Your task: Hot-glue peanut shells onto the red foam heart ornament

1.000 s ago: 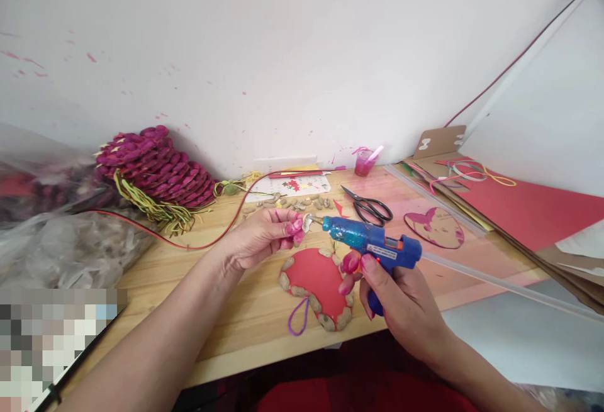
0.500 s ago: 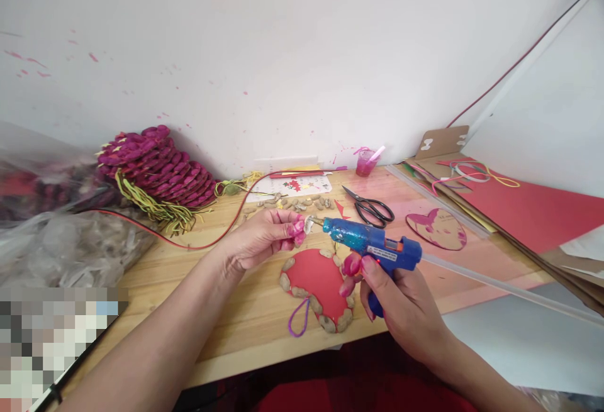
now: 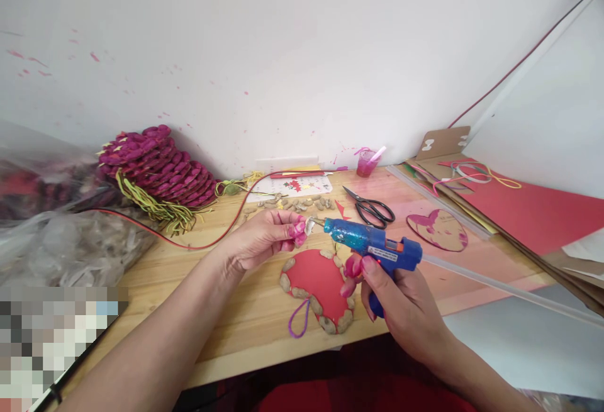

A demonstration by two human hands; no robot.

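"At the far left, what lies on the bench (image 3: 226, 336)?" "Clear plastic bags (image 3: 85, 248), then a stack of magenta shell pieces (image 3: 160, 163)."

"And the left hand (image 3: 257, 236)?" "Its thumb and fingers are pinched closed on a pale shell piece (image 3: 309, 226), held above the bench at the nozzle's tip; whether they touch is unclear."

"Below that?" "A red heart (image 3: 316, 277), edged with peanut shells (image 3: 315, 304), a purple loop (image 3: 298, 319) at its near edge."

"Farther right?" "A blue glue gun (image 3: 353, 236), its grip wrapped by the right hand's (image 3: 406, 299) curled fingers. Behind it lie black scissors (image 3: 359, 200); beyond, to the right, a cardboard heart (image 3: 436, 229) and a red sheet (image 3: 533, 211)."
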